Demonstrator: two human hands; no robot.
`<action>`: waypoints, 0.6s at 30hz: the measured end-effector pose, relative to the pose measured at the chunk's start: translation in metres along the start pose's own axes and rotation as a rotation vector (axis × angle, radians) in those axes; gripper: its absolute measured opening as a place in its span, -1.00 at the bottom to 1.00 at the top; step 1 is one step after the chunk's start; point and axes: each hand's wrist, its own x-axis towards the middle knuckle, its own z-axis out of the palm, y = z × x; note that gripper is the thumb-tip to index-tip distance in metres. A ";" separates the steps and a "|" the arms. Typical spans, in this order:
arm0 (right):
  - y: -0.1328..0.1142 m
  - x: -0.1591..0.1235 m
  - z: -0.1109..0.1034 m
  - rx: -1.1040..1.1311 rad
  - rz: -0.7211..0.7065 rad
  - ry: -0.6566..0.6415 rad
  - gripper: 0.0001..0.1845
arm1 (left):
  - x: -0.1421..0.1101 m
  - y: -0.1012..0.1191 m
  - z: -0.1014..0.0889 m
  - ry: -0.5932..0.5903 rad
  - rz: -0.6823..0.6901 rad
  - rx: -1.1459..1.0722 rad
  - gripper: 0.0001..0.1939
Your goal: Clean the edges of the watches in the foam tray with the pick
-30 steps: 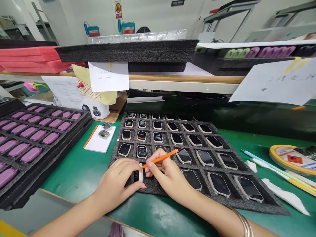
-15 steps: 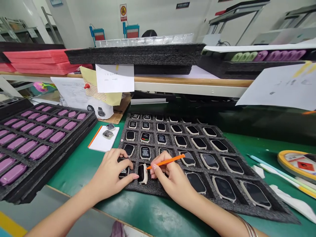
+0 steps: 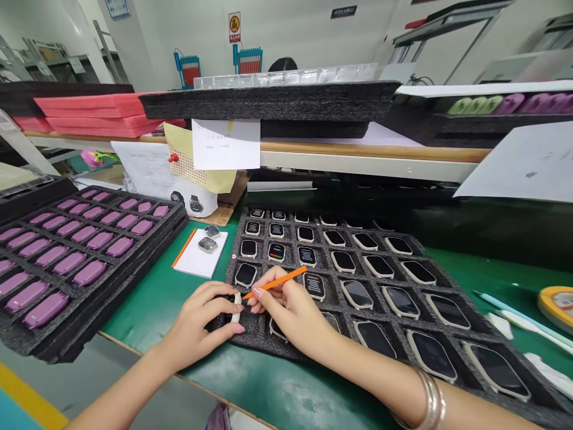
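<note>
My left hand (image 3: 203, 319) is curled around a cream-coloured watch case (image 3: 234, 306) standing on edge at the near left corner of a black foam tray (image 3: 358, 352). My right hand (image 3: 290, 310) pinches an orange stick (image 3: 275, 282), whose tip touches the side of that watch case. The tray holds several watch cases with dark screens, a few of them lit with text.
A second black foam tray (image 3: 134, 272) with several purple cases sits at the left. A white notepad (image 3: 199, 260) with two watch cases lies between the trays. Pens (image 3: 521, 316) and a yellow tape roll (image 3: 559, 304) lie at the right. A shelf with foam sheets overhangs behind.
Both hands shifted left along the tray's front row. The left hand let go of one watch case and now grips the one at the corner; the stick tip followed.
</note>
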 end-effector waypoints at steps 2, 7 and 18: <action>0.004 0.004 0.005 0.006 -0.004 -0.010 -0.68 | 0.000 -0.002 0.001 0.012 0.010 -0.009 -0.85; 0.007 0.005 0.006 -0.017 -0.016 -0.016 -0.71 | -0.004 -0.003 0.003 0.024 -0.091 -0.020 -0.67; 0.004 0.002 0.008 -0.143 -0.068 0.006 -0.92 | -0.011 -0.013 0.008 0.090 -0.128 0.116 -0.56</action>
